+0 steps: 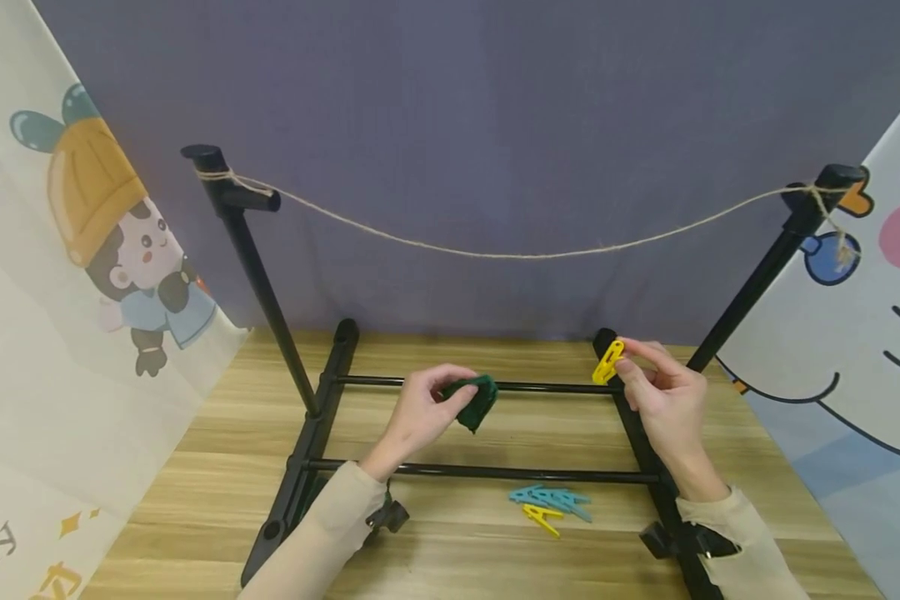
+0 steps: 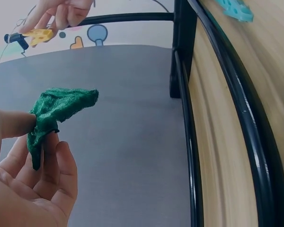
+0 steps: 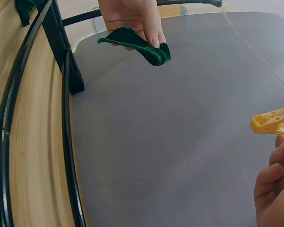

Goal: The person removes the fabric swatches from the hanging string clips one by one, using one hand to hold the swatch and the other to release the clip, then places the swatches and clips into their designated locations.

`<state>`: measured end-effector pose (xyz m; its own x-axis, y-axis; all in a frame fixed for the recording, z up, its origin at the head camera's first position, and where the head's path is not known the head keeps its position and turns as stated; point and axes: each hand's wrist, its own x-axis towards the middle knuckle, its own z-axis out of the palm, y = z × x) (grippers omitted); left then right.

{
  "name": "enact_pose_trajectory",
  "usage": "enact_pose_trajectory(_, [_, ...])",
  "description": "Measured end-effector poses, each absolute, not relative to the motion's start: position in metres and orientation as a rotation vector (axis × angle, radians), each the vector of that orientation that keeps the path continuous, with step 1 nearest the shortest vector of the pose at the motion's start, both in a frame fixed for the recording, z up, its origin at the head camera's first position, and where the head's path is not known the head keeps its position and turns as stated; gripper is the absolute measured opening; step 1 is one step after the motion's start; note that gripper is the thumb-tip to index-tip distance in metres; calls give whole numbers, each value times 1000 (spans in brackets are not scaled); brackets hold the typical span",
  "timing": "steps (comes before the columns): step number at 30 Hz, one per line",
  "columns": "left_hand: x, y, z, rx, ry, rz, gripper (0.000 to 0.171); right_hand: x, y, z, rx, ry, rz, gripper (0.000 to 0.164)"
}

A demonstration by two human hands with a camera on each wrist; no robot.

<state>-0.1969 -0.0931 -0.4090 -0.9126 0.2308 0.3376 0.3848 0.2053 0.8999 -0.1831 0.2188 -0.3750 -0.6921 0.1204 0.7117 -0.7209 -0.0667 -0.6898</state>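
My left hand (image 1: 422, 414) pinches a small dark green cloth (image 1: 478, 404) between thumb and fingers, above the rack's lower bars. In the left wrist view the cloth (image 2: 61, 108) looks fuzzy and folded, with one corner hanging down and another pointing out. On the right, my right hand (image 1: 667, 406) holds a yellow clothespin (image 1: 608, 362) by thumb and fingertips. The clothespin (image 3: 270, 122) points toward the left hand in the right wrist view. Above both hands a thin twine line (image 1: 510, 255) sags between the posts of a black rack (image 1: 262, 300).
Several blue clothespins (image 1: 551, 498) and a yellow clothespin (image 1: 542, 518) lie on the wooden table (image 1: 450, 550), in front of the near crossbar (image 1: 525, 475). Another green piece (image 3: 26, 9) shows at the right wrist view's top left corner. A grey backdrop (image 1: 480, 125) stands behind.
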Motion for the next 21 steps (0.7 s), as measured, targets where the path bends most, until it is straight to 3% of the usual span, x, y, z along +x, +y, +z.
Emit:
enact_pose_trajectory(12, [-195, -100, -416, -581, -2354, -1796, 17, -176, 223, -384, 480, -1751, 1790, 25])
enact_pose_trajectory(21, [-189, -106, -421, -588, -2477, -1779, 19, -173, 227, -392, 506, -1781, 1796, 25])
